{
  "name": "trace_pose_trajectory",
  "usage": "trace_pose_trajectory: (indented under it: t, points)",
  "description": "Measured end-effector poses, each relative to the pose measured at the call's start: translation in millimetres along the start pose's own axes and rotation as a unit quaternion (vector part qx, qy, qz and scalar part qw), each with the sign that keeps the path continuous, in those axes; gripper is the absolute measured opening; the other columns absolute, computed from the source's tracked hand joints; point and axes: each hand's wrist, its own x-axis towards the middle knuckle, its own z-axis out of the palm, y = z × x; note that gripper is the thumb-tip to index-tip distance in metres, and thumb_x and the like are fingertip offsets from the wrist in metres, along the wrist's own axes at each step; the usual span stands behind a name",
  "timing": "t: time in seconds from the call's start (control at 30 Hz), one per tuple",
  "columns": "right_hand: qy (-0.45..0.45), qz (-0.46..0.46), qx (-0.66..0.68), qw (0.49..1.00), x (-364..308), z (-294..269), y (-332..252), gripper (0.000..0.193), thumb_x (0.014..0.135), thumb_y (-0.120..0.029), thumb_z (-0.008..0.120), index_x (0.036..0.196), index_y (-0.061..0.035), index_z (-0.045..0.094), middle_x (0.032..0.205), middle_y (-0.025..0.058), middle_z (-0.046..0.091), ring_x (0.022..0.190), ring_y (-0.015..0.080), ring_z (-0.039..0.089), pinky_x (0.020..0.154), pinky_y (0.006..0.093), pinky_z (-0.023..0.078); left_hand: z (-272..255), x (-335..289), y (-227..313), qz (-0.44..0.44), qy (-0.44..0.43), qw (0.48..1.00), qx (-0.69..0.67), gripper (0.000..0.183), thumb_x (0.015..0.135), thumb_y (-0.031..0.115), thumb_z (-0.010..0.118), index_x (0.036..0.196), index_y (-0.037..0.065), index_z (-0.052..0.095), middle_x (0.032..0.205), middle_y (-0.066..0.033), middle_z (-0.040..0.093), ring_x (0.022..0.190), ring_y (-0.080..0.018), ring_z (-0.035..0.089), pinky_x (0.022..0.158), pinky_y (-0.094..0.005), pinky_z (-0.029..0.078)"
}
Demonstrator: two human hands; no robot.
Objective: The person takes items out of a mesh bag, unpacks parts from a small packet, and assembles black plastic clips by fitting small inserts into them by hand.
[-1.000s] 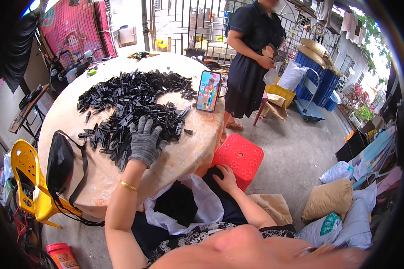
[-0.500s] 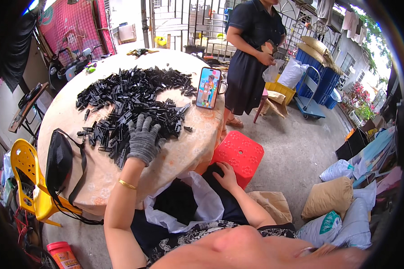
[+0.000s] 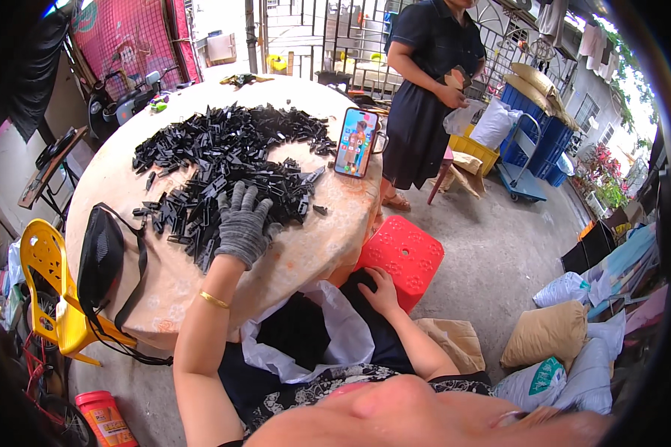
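Desk (image 3: 313,249): standing on concrete floor (image 3: 492,253)
Black pieces (image 3: 220,145): lying mid-desk, beyond counting
Left hand (image 3: 242,227): touching them, fingers apart
Right hand (image 3: 381,290): resting, fingers loosely apart
Phone (image 3: 357,143): one, resting near desk's right edge

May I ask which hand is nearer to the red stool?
Right. The right hand rests on the thigh beside the red stool; the gloved left hand is farther away, on the black pieces.

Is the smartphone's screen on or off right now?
On: the smartphone beside the black plastic pieces shows lit, colourful app icons.
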Motion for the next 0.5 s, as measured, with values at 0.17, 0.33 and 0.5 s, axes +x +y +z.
trace_pose_trajectory:
  t: [0.17,0.33,0.5]
  points:
    - [0.005,-0.005,0.0,1.0,-0.4,0.4,2.2,0.047,0.074,-0.028,0.068,0.115,-0.0072,0.057,0.118,0.0156,0.053,0.112,0.0337,0.048,0.096,0.0404,0.039,-0.5,0.4,0.5,-0.002,-0.003,1.0,-0.001,0.05,0.072,0.038,0.067,0.115,0.014,0.059,0.136,-0.016,0.037,0.133,-0.0339,0.022,0.107,-0.0562,0.013]
    - [0.01,-0.01,0.004,1.0,-0.3,1.3,3.7,0.047,0.074,-0.028,0.068,0.115,-0.0071,0.057,0.118,0.0155,0.053,0.111,0.0338,0.048,0.096,0.0404,0.039,-1.5,0.5,1.1,-0.005,-0.006,1.0,0.003,0.05,0.072,0.038,0.067,0.115,0.014,0.059,0.136,-0.0156,0.037,0.133,-0.034,0.022,0.108,-0.0558,0.012]
    - [0.008,-0.006,0.002,1.0,-0.3,0.7,3.1,0.047,0.074,-0.028,0.068,0.115,-0.0069,0.057,0.119,0.0158,0.052,0.112,0.0341,0.048,0.096,0.0405,0.039,-2.7,0.9,2.0,-0.01,-0.019,1.0,0.006,0.05,0.074,0.038,0.067,0.116,0.015,0.058,0.136,-0.015,0.037,0.133,-0.0337,0.022,0.108,-0.0554,0.012]
